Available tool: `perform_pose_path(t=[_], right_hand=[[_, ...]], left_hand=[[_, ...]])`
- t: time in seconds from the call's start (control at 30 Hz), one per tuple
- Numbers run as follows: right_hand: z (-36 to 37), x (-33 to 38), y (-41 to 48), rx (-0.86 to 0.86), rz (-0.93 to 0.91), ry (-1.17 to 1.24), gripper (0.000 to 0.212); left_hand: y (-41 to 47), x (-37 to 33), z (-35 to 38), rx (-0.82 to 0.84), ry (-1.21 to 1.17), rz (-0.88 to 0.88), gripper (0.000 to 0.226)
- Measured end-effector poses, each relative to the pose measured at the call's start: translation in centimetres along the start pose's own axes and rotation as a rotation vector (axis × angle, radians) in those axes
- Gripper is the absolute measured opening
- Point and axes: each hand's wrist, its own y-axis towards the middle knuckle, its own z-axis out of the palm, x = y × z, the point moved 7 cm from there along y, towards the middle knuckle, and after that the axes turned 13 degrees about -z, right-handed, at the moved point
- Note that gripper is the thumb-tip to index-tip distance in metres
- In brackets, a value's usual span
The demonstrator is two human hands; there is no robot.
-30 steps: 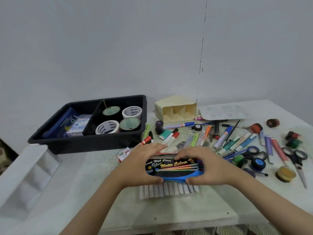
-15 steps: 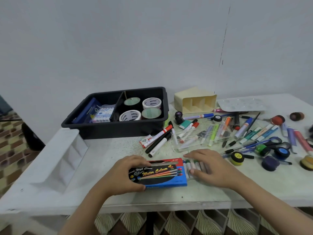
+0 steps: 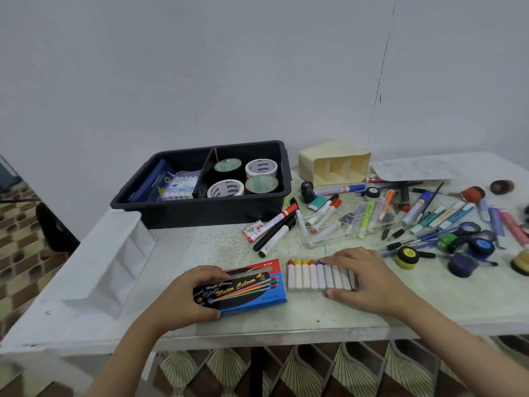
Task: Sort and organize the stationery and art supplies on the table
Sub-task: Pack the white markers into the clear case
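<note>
Under your left fingers (image 3: pixel 206 275), a glossy printed cardboard box (image 3: pixel 252 290); under your right fingers (image 3: pixel 343 257), matt white plastic pen barrels (image 3: pixel 306 277). Beyond your fingertips, a matt black plastic tray (image 3: pixel 211 212).

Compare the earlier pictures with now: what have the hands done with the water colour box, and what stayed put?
The row of paint tubes has been drawn out of the water colour box: the left hand grips the box, now to the left, the right hand holds the tubes beside it. The black tray, cream organiser and loose pens stayed put.
</note>
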Motion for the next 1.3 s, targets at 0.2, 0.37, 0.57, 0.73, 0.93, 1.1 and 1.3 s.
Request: perform_pose_path(t=[0.2,0.37,0.57,0.73,0.93,1.1,1.3], right_hand=[[-0.2,0.0,-0.3,-0.081,0.030,-0.034,0.068],[-0.7,-0.5,-0.6,-0.127,0.068,-0.058,0.070],[-0.3,0.2,-0.5,-0.089,0.026,-0.033,0.069],[0.2,1.1,-0.1,-0.050,-0.049,0.046,0.064],[1.0,1.6,0.6,0.016,-0.081,0.057,0.068],[0.9,1.6,0.8,0.059,-0.086,0.018,0.080],[-0.4,-0.2,-0.1,0.132,-0.001,-0.025,0.095]], left_hand=[[0.4,-0.3,-0.1,0.020,0.028,0.000,0.062],[0.5,-0.1,0.0,0.017,0.050,0.000,0.064],[0.7,-0.2,0.2,-0.018,0.036,0.010,0.064],[1.0,-0.5,0.4,-0.007,0.011,0.021,0.065],[1.1,-0.7,1.0,0.032,-0.025,0.026,0.061],[1.1,-1.0,1.1,0.030,-0.028,0.045,0.073],[1.3,-0.7,1.2,-0.009,-0.007,0.059,0.070]])
